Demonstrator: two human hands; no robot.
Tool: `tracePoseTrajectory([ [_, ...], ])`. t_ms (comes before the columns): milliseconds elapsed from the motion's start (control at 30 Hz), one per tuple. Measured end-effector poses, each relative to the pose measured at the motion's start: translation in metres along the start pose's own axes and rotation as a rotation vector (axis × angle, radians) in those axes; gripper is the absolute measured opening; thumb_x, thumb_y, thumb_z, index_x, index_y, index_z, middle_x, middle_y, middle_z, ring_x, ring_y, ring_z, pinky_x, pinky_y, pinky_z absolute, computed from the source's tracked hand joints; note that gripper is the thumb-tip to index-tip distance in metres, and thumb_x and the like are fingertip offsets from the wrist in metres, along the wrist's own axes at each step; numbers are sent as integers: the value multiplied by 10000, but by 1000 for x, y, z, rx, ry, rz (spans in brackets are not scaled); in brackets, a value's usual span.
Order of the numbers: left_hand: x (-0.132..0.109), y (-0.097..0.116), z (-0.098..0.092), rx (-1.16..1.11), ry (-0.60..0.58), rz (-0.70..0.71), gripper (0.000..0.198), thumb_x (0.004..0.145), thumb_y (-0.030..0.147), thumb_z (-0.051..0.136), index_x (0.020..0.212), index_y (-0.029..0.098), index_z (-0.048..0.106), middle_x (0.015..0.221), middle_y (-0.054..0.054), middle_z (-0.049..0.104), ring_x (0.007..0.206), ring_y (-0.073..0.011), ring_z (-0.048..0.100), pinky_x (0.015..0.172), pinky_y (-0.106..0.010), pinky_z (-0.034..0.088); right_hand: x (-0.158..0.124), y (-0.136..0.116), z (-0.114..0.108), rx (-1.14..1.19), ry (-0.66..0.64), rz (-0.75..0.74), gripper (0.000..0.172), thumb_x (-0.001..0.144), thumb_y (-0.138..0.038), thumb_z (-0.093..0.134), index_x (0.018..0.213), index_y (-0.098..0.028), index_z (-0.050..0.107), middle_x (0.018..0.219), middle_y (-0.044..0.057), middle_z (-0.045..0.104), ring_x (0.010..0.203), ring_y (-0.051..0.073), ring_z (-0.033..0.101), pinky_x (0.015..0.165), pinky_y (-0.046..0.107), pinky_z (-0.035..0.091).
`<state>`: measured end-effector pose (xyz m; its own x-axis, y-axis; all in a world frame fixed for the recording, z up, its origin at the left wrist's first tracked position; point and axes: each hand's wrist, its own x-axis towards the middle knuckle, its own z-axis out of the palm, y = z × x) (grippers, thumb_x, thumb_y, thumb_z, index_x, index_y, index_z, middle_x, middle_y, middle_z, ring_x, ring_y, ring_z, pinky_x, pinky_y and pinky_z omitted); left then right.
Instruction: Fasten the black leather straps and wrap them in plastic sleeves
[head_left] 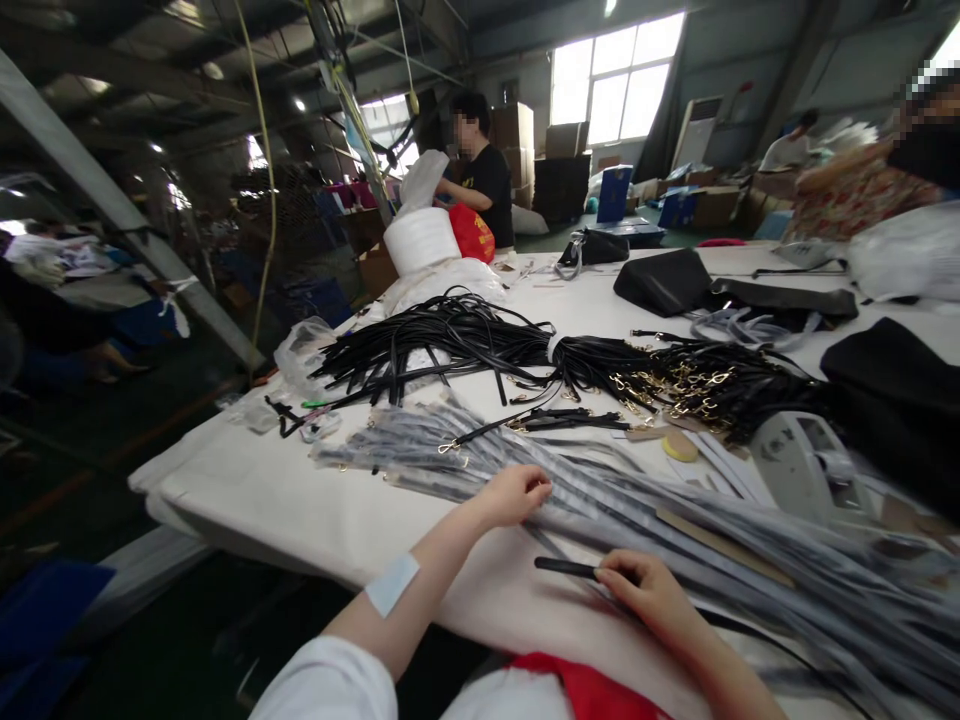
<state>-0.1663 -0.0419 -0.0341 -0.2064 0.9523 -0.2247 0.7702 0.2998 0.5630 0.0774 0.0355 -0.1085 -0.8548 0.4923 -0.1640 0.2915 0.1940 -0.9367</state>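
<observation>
My right hand (pixel 652 590) pinches a black strap (pixel 564 568) close to its flat end, which points left. The strap's tail runs off to the lower right under my forearm. Further left, my left hand (pixel 516 496) is closed with curled fingers over the edge of a pile of straps in clear plastic sleeves (pixel 600 490); whatever lies between its fingertips is hidden. Beyond the pile lies a large bundle of black straps (pixel 450 335), tied with a white band (pixel 555 347), with gold clasps (pixel 697 390) at its right part. A few short straps (pixel 566 420) lie between.
A grey tape dispenser (pixel 806 465) and a yellow tape roll (pixel 679 446) stand at the right. Black bags (pixel 664 280) lie on the white table (pixel 247 490). A white roll (pixel 422 241) sits at the far edge. A co-worker (pixel 484 170) stands behind it.
</observation>
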Motion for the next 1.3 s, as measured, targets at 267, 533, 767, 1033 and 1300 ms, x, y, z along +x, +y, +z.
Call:
tracePoseTrajectory([
  [267, 90, -5, -32, 342, 228, -105, 339, 942, 334, 568, 1233, 160, 574, 1278, -112, 574, 1135, -239, 576, 967, -463, 492, 0, 4, 3, 3, 19, -17, 373, 845, -507, 557, 710, -176, 664, 651, 20, 615, 650, 185, 542, 611, 279, 397],
  [533, 93, 10, -47, 526, 242, -92, 260, 951, 316, 552, 1145, 158, 619, 1193, -100, 613, 1089, -220, 595, 939, -418, 507, 1, 3, 4, 17, 41, -32, 345, 839, -476, 563, 687, -178, 647, 640, 19, 617, 663, 194, 562, 624, 281, 413],
  [767, -2, -14, -58, 573, 133, -25, 239, 952, 329, 495, 1039, 208, 681, 1077, -92, 667, 1118, -250, 583, 982, -353, 435, -3, -6, -3, 14, -14, -22, 338, 854, -475, 564, 730, -179, 670, 684, 21, 646, 673, 186, 561, 629, 276, 404],
  [1033, -64, -56, -44, 542, -6, -157, 273, 774, 354, 707, 993, 192, 695, 971, -80, 715, 938, -258, 661, 833, -325, 504, -3, -4, -4, -7, -66, -22, 371, 875, -501, 545, 756, -176, 680, 736, 38, 657, 713, 193, 558, 660, 287, 403],
  [1300, -13, -34, -3, 471, 155, -113, 222, 839, 366, 641, 919, 159, 647, 918, -116, 685, 910, -272, 649, 831, -358, 492, -5, 7, -2, 256, 56, 90, 470, 800, -638, 606, 752, -174, 668, 525, -42, 458, 465, 93, 307, 471, 245, 236],
])
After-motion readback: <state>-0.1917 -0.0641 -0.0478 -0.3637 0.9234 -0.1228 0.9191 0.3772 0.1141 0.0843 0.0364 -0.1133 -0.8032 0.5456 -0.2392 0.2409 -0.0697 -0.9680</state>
